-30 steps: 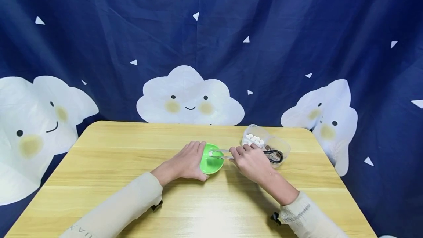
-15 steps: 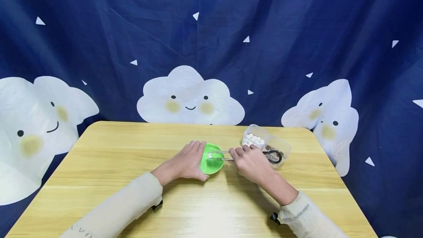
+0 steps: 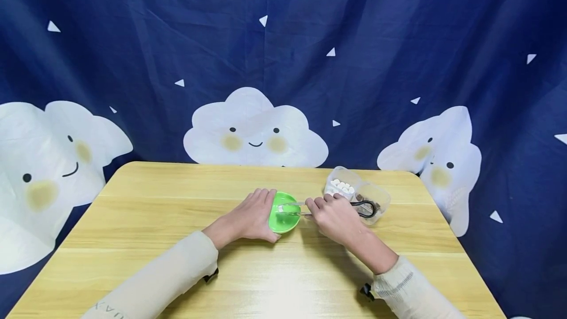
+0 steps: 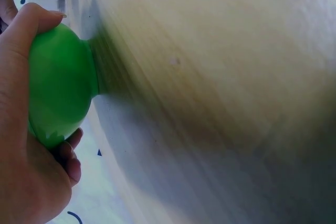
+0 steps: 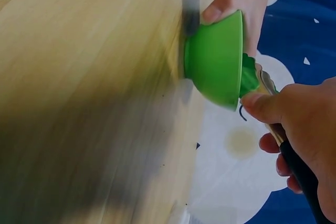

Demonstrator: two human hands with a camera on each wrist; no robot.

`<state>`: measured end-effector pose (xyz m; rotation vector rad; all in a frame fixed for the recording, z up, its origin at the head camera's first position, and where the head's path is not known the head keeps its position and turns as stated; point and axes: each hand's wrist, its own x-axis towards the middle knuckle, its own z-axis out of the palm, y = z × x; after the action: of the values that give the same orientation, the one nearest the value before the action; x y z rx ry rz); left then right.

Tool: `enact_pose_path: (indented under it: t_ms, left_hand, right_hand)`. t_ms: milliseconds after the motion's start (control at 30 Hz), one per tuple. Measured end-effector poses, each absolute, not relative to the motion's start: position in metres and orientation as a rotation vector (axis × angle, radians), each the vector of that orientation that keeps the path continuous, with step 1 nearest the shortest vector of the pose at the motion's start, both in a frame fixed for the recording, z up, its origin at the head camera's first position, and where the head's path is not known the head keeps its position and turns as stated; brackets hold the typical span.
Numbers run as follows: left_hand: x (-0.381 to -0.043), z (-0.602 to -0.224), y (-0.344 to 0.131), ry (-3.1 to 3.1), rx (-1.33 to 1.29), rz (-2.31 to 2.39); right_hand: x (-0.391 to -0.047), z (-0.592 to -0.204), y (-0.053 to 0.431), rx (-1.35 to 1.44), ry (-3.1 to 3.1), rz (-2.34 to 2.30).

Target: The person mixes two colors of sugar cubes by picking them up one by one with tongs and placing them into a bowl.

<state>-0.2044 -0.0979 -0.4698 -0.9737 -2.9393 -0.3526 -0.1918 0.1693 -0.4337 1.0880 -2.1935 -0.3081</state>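
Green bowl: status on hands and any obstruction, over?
Left hand grips green bowl. Right hand holds tongs, tips at bowl's mouth. White piece by tips; whether pinched, unclear. Nothing visibly in the way.

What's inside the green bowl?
Head view: a small white piece and the tongs' tips. The left hand covers the left edge of the bowl; anything behind it can't be seen.

Plenty of room for me on the near side of the green bowl (image 3: 285,224); left hand (image 3: 251,215) blocks its left, tongs (image 5: 300,169) its right.
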Motion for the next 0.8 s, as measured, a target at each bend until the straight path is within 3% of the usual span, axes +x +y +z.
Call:
enact_pose_path:
  t_ms: [800]
  left_hand:
    - [-0.206,-0.472,-0.098,-2.928,-0.975,-0.332]
  right_hand:
    - [-0.192,-0.431,0.18,1.046,-2.197,-0.245]
